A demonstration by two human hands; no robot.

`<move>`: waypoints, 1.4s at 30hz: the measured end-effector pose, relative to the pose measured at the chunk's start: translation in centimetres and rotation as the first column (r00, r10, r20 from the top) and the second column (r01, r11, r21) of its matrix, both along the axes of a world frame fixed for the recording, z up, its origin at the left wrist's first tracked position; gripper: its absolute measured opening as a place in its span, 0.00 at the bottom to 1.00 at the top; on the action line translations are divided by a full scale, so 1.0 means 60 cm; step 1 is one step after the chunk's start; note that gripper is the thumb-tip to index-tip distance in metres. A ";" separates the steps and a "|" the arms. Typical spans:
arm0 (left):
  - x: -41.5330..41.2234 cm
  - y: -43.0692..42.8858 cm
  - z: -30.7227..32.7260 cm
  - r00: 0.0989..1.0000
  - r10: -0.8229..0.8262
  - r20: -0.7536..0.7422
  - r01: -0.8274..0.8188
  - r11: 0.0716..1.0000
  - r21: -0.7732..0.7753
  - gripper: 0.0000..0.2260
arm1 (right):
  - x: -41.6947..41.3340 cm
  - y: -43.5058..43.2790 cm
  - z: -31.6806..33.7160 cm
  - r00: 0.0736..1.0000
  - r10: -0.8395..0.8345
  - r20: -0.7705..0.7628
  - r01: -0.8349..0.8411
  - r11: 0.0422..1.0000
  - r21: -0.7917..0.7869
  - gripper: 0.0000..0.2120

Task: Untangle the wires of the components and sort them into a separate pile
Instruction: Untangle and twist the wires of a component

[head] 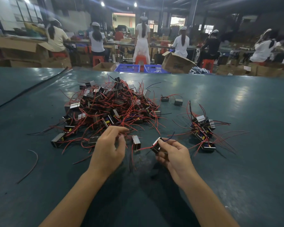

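Green table (236, 99); one large pile (108, 105) of tangled components; one small pile (203, 130); two loose components (164, 98); left hand (108, 145) pinching red wires (126, 134); right hand (174, 154) gripping one component (156, 145).

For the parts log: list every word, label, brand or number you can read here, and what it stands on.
No text here is readable.
Cardboard box: dark print on its side, too blurred to read.
Component in the right hand: no legible marking.
Pile of components: markings, if any, too small to read.
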State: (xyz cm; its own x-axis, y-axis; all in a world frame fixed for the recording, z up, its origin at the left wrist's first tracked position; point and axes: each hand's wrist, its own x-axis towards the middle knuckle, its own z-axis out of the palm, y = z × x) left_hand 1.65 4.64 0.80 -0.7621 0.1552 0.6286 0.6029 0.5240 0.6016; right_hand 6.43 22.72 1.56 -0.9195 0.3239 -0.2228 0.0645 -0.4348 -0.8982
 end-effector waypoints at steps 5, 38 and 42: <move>-0.009 0.003 -0.027 0.976 0.001 0.217 0.043 0.979 -0.198 0.20 | 0.001 -0.008 0.000 0.998 0.056 0.032 -0.057 0.998 0.035 0.03; 0.012 0.025 0.009 0.804 -0.249 0.539 0.244 0.966 0.081 0.15 | -0.015 0.046 -0.031 0.984 -0.094 -0.148 0.172 0.677 0.715 0.07; 0.012 0.027 0.015 0.688 -0.313 0.655 0.181 0.948 0.263 0.26 | -0.013 0.043 -0.031 0.975 -0.107 -0.193 0.212 0.699 0.683 0.11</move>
State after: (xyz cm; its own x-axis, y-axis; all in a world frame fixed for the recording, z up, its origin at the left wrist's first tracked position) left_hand 2.37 6.25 1.68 -0.9379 0.3468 -0.0134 0.0864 0.2707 0.9588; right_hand 5.66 25.30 -0.31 -0.8418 0.4824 0.2422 -0.0850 0.3246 -0.9420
